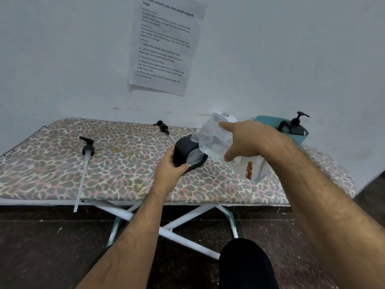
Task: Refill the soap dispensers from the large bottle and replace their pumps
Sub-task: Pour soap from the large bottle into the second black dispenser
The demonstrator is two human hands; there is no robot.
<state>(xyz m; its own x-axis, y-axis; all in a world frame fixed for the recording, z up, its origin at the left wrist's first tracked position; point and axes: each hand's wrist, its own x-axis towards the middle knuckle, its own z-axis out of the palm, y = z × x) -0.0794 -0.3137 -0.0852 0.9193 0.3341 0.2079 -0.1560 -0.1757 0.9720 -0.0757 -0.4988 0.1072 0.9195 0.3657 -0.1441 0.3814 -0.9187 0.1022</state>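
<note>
- We see the right hand gripping the large clear bottle, tipped so its neck points down and left at the mouth of a black dispenser.
- The left hand closes round the near side of that dispenser, which stands pumpless on the leopard-print board.
- We cannot say for certain that liquid is flowing; the neck is blurred.
- Two pumps lie loose on the board: a long-tubed one to the left, its tube overhanging the near edge, and a shorter one near the wall.
- A second dispenser, pump fitted, sits in a teal tub at far right.
- A printed sheet hangs on the wall.
</note>
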